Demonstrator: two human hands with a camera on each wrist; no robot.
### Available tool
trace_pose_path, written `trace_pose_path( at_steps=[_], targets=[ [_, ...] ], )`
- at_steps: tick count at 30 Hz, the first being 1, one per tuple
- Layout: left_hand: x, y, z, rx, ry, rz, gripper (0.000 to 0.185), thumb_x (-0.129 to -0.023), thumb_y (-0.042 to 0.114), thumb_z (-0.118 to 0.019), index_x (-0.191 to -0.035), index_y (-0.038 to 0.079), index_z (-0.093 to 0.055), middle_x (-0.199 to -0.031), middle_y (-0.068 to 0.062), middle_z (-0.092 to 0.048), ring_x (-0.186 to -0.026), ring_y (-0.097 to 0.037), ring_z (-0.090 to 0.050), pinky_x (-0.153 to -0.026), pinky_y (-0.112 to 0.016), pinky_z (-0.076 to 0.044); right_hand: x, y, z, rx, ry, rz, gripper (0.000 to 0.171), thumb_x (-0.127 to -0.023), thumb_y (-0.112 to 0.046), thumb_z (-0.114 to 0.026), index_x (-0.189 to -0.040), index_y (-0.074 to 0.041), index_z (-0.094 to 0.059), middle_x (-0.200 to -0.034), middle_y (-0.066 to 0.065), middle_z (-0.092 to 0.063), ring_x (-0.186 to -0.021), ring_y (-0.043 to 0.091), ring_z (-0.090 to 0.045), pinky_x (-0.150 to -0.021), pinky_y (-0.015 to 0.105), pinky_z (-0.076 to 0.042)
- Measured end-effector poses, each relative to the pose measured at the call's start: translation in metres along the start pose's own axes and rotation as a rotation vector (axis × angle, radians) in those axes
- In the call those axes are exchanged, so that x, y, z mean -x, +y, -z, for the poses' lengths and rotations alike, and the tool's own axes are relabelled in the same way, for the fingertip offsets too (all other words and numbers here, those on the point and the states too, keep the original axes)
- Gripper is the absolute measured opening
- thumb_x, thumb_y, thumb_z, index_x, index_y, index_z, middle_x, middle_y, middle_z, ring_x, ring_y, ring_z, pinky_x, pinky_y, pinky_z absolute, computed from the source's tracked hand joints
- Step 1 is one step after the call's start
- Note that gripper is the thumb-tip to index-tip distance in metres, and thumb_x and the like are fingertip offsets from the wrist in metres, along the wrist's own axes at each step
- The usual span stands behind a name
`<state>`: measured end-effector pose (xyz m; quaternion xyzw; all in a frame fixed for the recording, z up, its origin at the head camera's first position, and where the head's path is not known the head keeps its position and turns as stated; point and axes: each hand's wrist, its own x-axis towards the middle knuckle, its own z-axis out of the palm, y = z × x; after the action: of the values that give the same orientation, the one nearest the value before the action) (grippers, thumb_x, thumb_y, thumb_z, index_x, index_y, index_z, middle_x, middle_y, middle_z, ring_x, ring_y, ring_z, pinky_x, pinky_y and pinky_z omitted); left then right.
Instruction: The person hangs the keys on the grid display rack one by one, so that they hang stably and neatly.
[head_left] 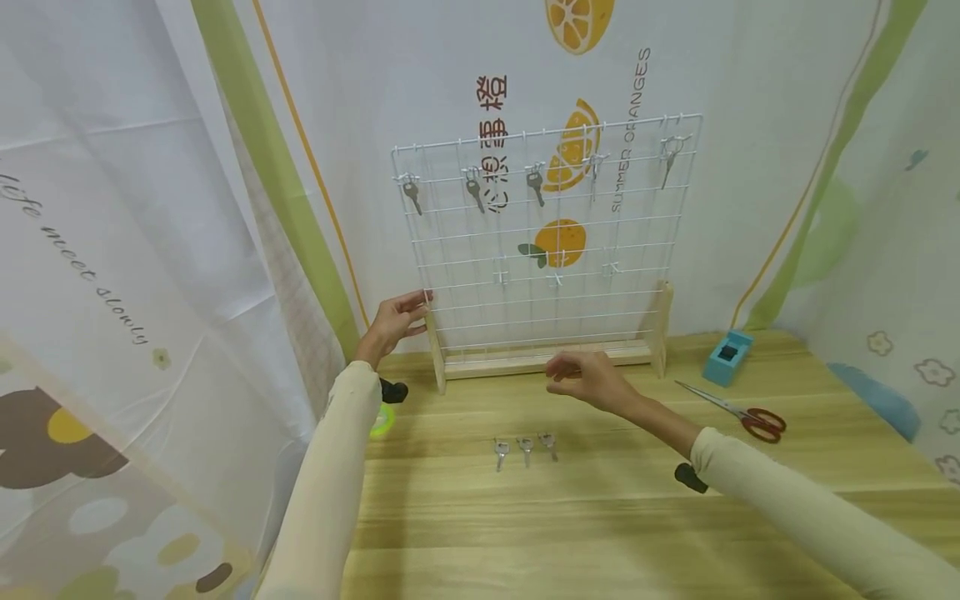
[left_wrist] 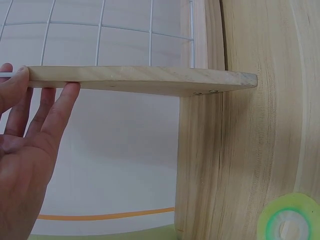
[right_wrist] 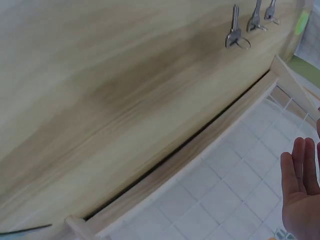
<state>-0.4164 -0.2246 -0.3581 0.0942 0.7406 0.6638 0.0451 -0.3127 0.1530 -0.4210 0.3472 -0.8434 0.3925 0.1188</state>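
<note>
A white wire grid rack (head_left: 547,132) in a wooden stand stands at the back of the table. My left hand (head_left: 397,319) grips its left wooden upright (left_wrist: 150,75), thumb on one face and fingers against the other. Several keys (head_left: 536,185) hang from hooks along the grid's top part. Lower down, white hooks (head_left: 556,279) carry nothing. In front of the rack's base, my right hand (head_left: 592,381) hovers with loosely bent fingers and holds nothing. Three keys with rings (head_left: 526,450) lie in a row on the table below it.
Red-handled scissors (head_left: 763,423) lie on the right of the wooden table (head_left: 465,533), near a light-blue holder (head_left: 726,358) with a black item in it. A yellow-green tape roll (left_wrist: 287,217) lies by the left end. Printed curtains (head_left: 375,50) hang around the table.
</note>
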Motion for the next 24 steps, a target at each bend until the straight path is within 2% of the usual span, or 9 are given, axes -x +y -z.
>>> trace_pose_path(
  at_steps=[7, 16, 20, 24],
  targets=[
    [0.0, 0.0, 0.001, 0.013, -0.005, 0.01, 0.049, -0.108, 0.002, -0.053, -0.157, 0.005, -0.045, -0.163, -0.012, -0.041, -0.151, -0.029, -0.038, -0.115, -0.05, -0.046, -0.001, -0.001, -0.026, -0.026, -0.056, 0.005, 0.022, -0.089, -0.003, -0.082, -0.109, 0.001, -0.075, -0.105, 0.013, -0.077, -0.092, 0.025, -0.075, -0.087, 0.037, -0.064],
    [-0.002, -0.002, 0.001, 0.0, -0.019, -0.007, 0.049, -0.109, 0.003, -0.052, -0.157, 0.006, -0.045, -0.163, -0.01, -0.042, -0.151, -0.027, -0.037, -0.115, -0.05, -0.046, 0.001, 0.002, -0.053, -0.039, -0.087, -0.004, 0.021, -0.089, -0.005, -0.082, -0.109, -0.002, -0.075, -0.103, 0.011, -0.077, -0.092, 0.022, -0.074, -0.088, 0.039, -0.064],
    [-0.003, -0.002, 0.001, -0.003, -0.018, -0.009, 0.049, -0.109, 0.003, -0.052, -0.157, 0.006, -0.044, -0.162, -0.011, -0.043, -0.151, -0.027, -0.038, -0.115, -0.05, -0.046, 0.001, 0.005, -0.065, -0.025, -0.096, 0.029, 0.021, -0.088, -0.004, -0.083, -0.107, 0.002, -0.075, -0.1, 0.011, -0.078, -0.09, 0.024, -0.075, -0.086, 0.042, -0.064],
    [-0.004, -0.003, 0.002, 0.008, -0.008, -0.006, 0.048, -0.109, 0.003, -0.053, -0.156, 0.005, -0.047, -0.162, -0.012, -0.043, -0.15, -0.028, -0.039, -0.115, -0.05, -0.046, 0.003, 0.006, -0.076, -0.01, -0.125, 0.023, 0.021, -0.089, -0.006, -0.082, -0.107, 0.004, -0.075, -0.099, 0.009, -0.078, -0.091, 0.023, -0.075, -0.087, 0.041, -0.064]
  ],
)
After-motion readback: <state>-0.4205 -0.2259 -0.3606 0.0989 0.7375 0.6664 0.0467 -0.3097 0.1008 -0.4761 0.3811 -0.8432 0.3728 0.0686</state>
